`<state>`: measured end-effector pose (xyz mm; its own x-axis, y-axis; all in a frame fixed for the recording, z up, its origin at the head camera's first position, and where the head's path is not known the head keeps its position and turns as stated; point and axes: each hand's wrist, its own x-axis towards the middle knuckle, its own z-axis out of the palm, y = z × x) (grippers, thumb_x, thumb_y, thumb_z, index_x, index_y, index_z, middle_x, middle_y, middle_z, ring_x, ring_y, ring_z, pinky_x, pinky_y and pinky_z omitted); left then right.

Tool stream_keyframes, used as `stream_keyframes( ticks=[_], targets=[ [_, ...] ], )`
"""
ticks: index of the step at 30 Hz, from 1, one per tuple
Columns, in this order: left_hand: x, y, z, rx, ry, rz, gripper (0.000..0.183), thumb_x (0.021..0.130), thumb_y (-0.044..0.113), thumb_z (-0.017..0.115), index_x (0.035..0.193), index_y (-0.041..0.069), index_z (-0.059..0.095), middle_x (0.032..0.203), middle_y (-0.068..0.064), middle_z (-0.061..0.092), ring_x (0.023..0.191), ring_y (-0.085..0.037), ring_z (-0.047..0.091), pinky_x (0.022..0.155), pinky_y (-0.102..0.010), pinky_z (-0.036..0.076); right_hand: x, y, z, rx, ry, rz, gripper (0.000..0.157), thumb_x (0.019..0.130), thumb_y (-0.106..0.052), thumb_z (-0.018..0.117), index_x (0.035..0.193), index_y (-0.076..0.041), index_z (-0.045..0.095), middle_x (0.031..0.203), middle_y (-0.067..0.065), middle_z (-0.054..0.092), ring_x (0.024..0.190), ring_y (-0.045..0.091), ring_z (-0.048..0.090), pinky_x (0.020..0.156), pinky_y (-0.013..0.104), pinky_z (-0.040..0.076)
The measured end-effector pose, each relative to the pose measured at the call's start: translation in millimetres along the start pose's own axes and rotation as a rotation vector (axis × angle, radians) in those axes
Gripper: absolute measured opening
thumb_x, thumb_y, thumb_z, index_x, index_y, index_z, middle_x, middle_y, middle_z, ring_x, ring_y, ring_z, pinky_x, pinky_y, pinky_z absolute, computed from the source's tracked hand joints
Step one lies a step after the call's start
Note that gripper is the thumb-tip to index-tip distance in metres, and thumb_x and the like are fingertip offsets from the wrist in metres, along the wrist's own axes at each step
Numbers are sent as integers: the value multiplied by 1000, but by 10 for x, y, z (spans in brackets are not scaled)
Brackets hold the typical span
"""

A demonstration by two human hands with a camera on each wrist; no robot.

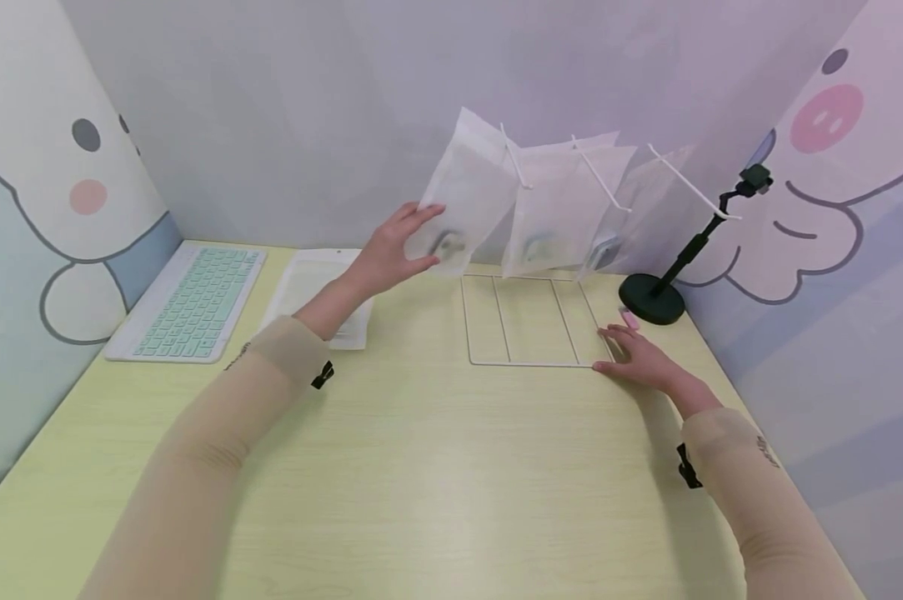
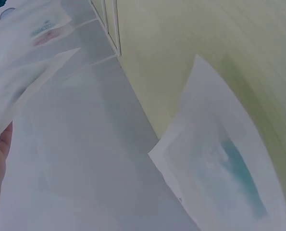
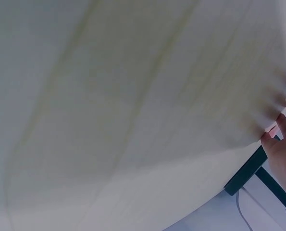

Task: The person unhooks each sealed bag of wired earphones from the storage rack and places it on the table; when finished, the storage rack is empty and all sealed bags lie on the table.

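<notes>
A translucent white bag (image 1: pixel 472 179) is touched at its left edge by the left hand (image 1: pixel 387 254), thumb and fingers spread, beside the leftmost prong of a white wire rack (image 1: pixel 526 364). The right hand (image 1: pixel 639 358), also spread, is placed at the rack's right end. Sleeve lettering (image 1: pixel 768 451) and keyboard (image 1: pixel 196 304) markings are shown too small to be read.

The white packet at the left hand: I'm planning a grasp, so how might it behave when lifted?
The white packet is probably light for its size, looking thin and flat. It may flex, since its edge bows in the left wrist view. Its lower end could swing, as a grey item shows there.
</notes>
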<state>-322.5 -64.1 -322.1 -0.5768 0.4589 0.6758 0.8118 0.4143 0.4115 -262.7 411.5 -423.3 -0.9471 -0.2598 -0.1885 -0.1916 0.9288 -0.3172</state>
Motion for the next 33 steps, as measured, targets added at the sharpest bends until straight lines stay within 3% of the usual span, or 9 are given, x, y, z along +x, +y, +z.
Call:
stream_keyframes(
  ticks=[5,11,19,33],
  targets=[
    [6,50,-157,70,-22,82,65,79,3,74,137,3,47,133,-15,50,122,-28,47,102,-37,40,-1,6,1,-3,1,-7,90,82,-62,59,147,-6,31,151,26,23,138,46,19,107,63,16],
    [13,145,-363,95,-90,95,63,80,-6,68,138,5,46,132,-16,47,120,-28,47,94,-41,45,12,18,14,-2,4,-13,90,82,-61,60,146,-5,31,151,26,23,137,46,19,107,63,16],
    [-23,237,-509,105,-86,187,62,77,-13,67,135,0,48,131,-18,50,122,-29,47,97,-40,44,16,26,14,-9,14,-22,88,83,-60,60,145,-4,32,150,27,24,137,46,20,107,63,16],
    [-128,471,-710,121,-139,191,62,76,-15,65,134,2,49,131,-16,50,123,-30,45,92,-43,47,9,23,19,-9,11,-15,89,82,-61,60,145,-5,32,150,26,24,137,46,20,107,63,16]
  ],
)
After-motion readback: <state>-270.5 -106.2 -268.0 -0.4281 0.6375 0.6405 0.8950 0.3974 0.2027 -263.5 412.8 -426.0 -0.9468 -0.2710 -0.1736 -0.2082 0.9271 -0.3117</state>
